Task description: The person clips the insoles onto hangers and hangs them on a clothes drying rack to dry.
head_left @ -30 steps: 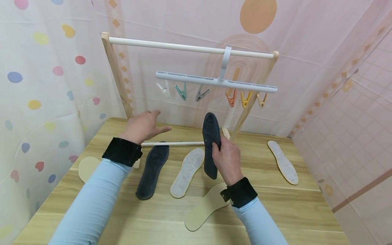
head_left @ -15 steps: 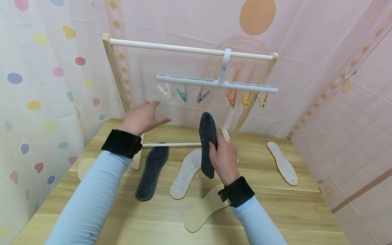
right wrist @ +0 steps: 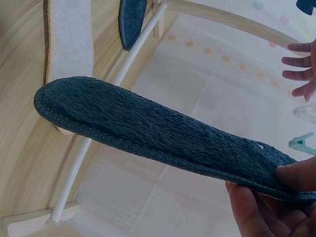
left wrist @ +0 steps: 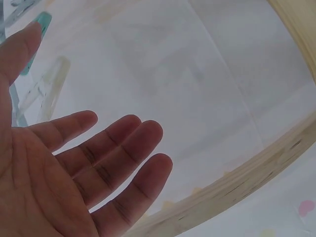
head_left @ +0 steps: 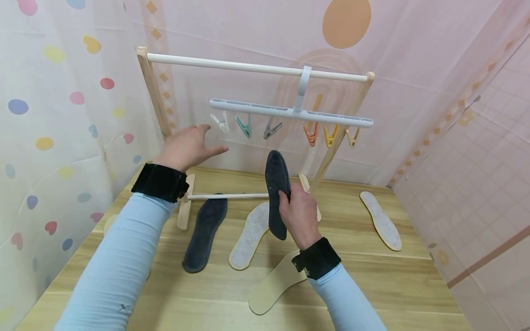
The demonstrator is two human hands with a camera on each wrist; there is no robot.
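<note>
My right hand [head_left: 299, 212] grips a dark blue fuzzy insole [head_left: 276, 193] upright above the table; the same insole [right wrist: 148, 131] fills the right wrist view, pinched by my fingers [right wrist: 269, 197]. My left hand [head_left: 190, 146] is raised with straight fingers, holding nothing, just left of the white peg [head_left: 221, 122] on the grey clip hanger [head_left: 290, 112]. The left wrist view shows the open palm [left wrist: 59, 173] near a teal peg [left wrist: 37, 34]. Teal [head_left: 245, 125], grey [head_left: 271, 129], orange [head_left: 310, 134] and yellow [head_left: 331, 135] pegs hang along the bar.
The hanger hangs from a wooden rack's white rod [head_left: 256, 68]. On the wooden table [head_left: 372, 285] lie another dark insole [head_left: 205, 233], a pale felt insole [head_left: 250, 234], a beige one [head_left: 275, 282] and one at the right [head_left: 381, 219]. Curtain walls close in behind and at both sides.
My left hand rose from the rack's lower rail level up toward the white peg. My right hand shifted the dark insole slightly left and upward.
</note>
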